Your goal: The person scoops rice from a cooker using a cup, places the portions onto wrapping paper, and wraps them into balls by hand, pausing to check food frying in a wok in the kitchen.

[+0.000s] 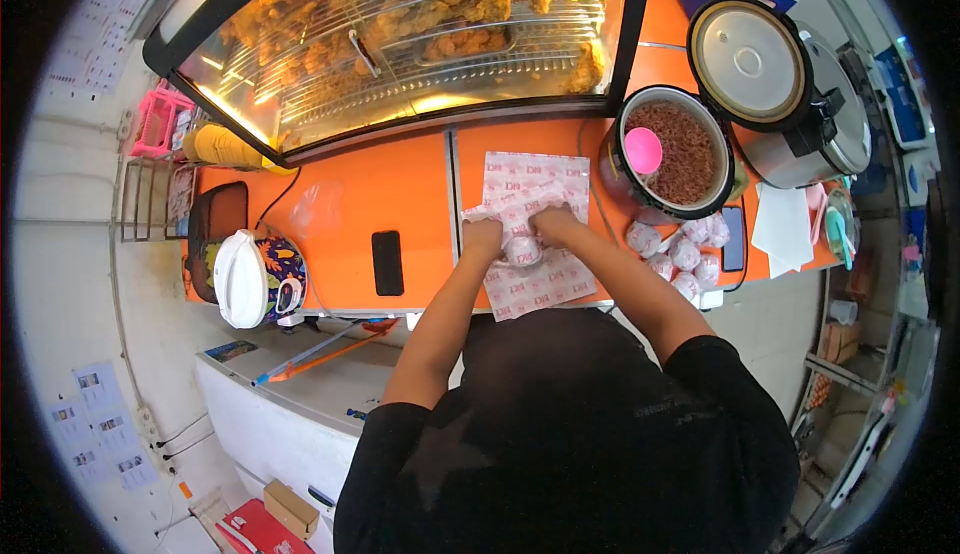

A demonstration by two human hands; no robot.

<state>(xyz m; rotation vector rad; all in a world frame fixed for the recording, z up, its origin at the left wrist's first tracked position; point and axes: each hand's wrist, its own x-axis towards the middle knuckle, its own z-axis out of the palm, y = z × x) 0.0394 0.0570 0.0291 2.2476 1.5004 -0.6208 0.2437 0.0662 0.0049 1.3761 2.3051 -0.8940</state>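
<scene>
On the orange counter, printed wrapping paper [537, 294] lies in front of me, white with red lettering. A rounded bundle [522, 251] in the same paper sits on it, between my hands. My left hand [482, 238] is closed on the paper at the bundle's left. My right hand [553, 224] is closed on the paper at its upper right, with the fingertips partly hidden. What the bundle contains is covered by paper. To the right, several wrapped balls [685, 253] are piled beside an open cooker of reddish-brown rice [680, 154] with a pink scoop [643, 151] in it.
A lit glass display case [400, 54] of fried chicken stands at the back. A black phone [387, 263] and a patterned pot with white lid [240, 279] are at left. Another phone [734, 239], white sheets [783, 229] and a large steel cooker [825, 124] are at right.
</scene>
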